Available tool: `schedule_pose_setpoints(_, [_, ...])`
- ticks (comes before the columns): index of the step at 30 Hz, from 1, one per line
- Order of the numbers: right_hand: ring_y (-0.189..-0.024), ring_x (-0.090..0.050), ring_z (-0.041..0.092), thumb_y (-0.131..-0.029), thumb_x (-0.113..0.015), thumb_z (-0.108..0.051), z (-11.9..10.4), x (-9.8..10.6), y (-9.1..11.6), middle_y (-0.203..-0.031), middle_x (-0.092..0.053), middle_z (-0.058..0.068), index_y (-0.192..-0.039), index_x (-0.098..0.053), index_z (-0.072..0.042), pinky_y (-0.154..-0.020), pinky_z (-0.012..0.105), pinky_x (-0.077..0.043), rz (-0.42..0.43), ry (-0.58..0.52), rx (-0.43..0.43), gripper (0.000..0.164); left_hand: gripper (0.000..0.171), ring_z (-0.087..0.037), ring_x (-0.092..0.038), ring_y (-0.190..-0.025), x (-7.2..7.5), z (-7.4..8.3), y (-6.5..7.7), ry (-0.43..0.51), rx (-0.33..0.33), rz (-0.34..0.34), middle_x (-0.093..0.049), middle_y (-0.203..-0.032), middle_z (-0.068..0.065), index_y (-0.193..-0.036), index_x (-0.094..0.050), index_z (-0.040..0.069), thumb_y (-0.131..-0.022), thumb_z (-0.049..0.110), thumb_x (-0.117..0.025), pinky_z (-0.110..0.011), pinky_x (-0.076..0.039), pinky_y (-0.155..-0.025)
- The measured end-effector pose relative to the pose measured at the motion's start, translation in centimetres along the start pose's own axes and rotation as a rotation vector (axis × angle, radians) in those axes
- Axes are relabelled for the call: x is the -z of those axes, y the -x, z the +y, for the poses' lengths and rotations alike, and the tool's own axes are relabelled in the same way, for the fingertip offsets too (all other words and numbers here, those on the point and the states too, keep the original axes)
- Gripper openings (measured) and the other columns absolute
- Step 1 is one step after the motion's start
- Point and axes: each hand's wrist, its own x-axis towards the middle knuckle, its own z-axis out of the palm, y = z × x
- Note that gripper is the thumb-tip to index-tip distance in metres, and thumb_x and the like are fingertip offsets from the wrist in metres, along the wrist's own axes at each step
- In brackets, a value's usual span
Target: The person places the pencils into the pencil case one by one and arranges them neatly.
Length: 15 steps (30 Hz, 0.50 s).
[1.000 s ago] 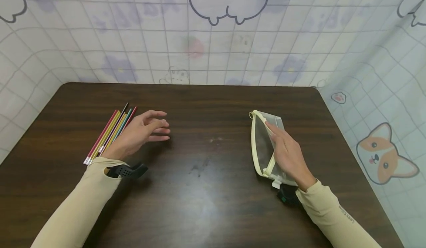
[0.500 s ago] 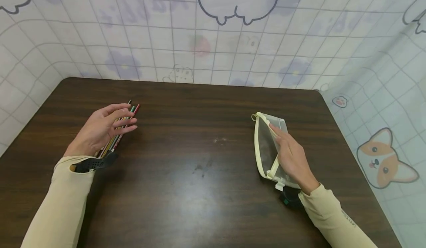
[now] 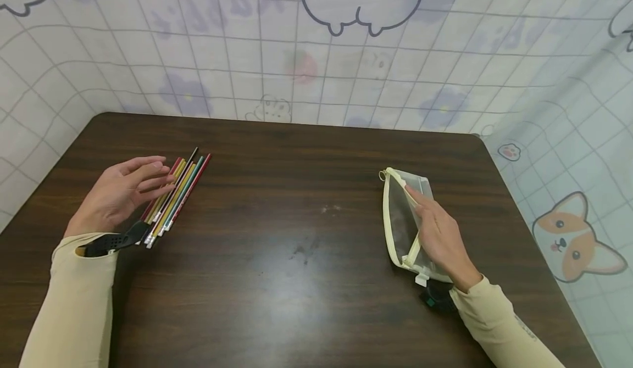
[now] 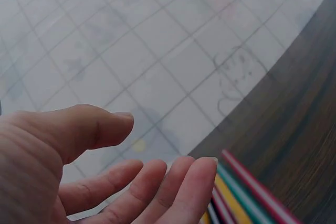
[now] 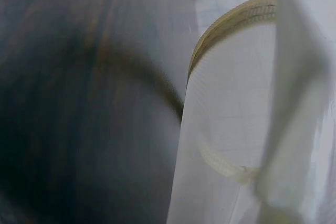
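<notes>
Several pencils in red, yellow, teal and dark colours lie side by side at the left of the table. My left hand is over their left side, fingers loosely bent and nothing held. In the left wrist view the thumb stays apart from the fingers, with the pencils beyond the fingertips. At the right, my right hand holds the side of a see-through mesh pencil pouch with pale yellow trim. Its zipped mouth gapes toward the left. In the right wrist view the pouch hides the fingers.
The dark wooden table has a wide stretch between the pencils and the pouch. A white patterned cloth rises behind it and at both sides.
My left hand has moved left across the pencils, baring more of them on their right side. The right hand and pouch keep their place; the head view has shifted slightly.
</notes>
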Motion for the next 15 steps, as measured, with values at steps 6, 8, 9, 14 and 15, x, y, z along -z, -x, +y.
schedule_pose_setpoints(6, [-0.154, -0.036, 0.042, -0.113, -0.022, -0.036, 0.1, -0.1, 0.0, -0.165, -0.042, 0.013, -0.159, -0.04, -0.034, -0.122, 0.067, -0.033, 0.012, -0.007, 0.013, 0.049, 0.037, -0.009, -0.076, -0.101, 1.6, -0.4, -0.2, -0.111, 0.027, -0.016, -0.071, -0.112, 0.007, -0.133, -0.058, 0.013, -0.1, 0.022, -0.069, -0.027, -0.066, -0.086])
schedule_pose_setpoints(8, [-0.153, -0.037, 0.042, -0.113, -0.022, -0.035, 0.2, -0.1, 0.0, -0.165, -0.042, 0.013, -0.159, -0.04, -0.034, -0.122, 0.067, -0.034, 0.014, -0.006, 0.018, 0.049, 0.044, -0.007, -0.076, -0.099, 1.8, -0.6, -0.3, -0.192, 0.041, -0.03, -0.07, -0.112, 0.009, -0.138, -0.052, 0.01, -0.1, 0.024, -0.069, -0.027, -0.066, -0.085])
schedule_pose_setpoints(9, [-0.153, -0.037, 0.042, -0.113, -0.022, -0.035, 0.2, -0.2, 0.0, -0.165, -0.043, 0.013, -0.159, -0.04, -0.034, -0.122, 0.067, -0.034, 0.014, -0.005, 0.02, 0.049, 0.048, -0.007, -0.075, -0.099, 1.8, -0.7, -0.3, -0.222, 0.047, -0.037, -0.069, -0.112, 0.009, -0.14, -0.049, 0.008, -0.1, 0.025, -0.068, -0.028, -0.067, -0.084])
schedule_pose_setpoints(14, [-0.153, -0.038, 0.042, -0.113, -0.022, -0.033, 0.3, -0.2, 0.0, -0.164, -0.043, 0.013, -0.159, -0.041, -0.032, -0.122, 0.067, -0.034, 0.013, 0.001, 0.027, 0.049, 0.055, -0.005, -0.075, -0.096, 1.7, -0.9, -0.5, -0.307, 0.061, -0.041, -0.069, -0.11, 0.011, -0.143, -0.042, 0.005, -0.1, 0.026, -0.068, -0.029, -0.067, -0.083])
schedule_pose_setpoints(15, [-0.153, -0.038, 0.042, -0.113, -0.023, -0.033, 0.3, -0.2, 0.0, -0.164, -0.043, 0.013, -0.159, -0.041, -0.032, -0.122, 0.066, -0.034, 0.012, 0.003, 0.027, 0.049, 0.056, -0.005, -0.075, -0.096, 1.7, -0.9, -0.5, -0.311, 0.06, -0.033, -0.069, -0.109, 0.012, -0.144, -0.042, 0.004, -0.1, 0.027, -0.069, -0.028, -0.067, -0.083])
